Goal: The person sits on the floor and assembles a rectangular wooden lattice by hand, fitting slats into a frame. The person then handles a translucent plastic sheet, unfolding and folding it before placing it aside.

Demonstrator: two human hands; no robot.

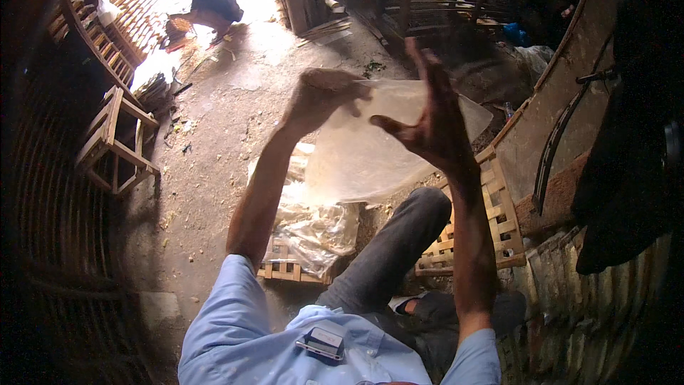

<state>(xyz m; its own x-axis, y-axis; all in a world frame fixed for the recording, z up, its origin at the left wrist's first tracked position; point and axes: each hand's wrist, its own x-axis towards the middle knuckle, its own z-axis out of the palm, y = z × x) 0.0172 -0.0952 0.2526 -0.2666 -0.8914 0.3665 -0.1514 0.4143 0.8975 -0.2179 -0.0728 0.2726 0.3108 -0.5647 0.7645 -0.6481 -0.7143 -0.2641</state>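
Clipped to the chest of a pale blue shirt [285, 342], a small dark rectangular device [322, 342] sits closest to the lens, with both bare forearms rising from the sleeves above it. Between the raised hands hangs a thin, translucent, roughly round whitish sheet [363, 150], held up in the air over the dirt floor [221, 121], its wider span running left to right from one hand to the other. Left hand [324, 96] is closed on the sheet's upper left edge, fingers curled over it. Right hand [431, 117] stands at the sheet's right side, palm turned toward it, thumb out and fingers [420, 57] spread upward; it touches the sheet but whether it pinches it I cannot tell. Below the sheet lies crumpled clear plastic [317, 232] on a woven bamboo tray [285, 269]; a second bamboo lattice tray [502, 221] lies just right of the grey-trousered knee [399, 242].
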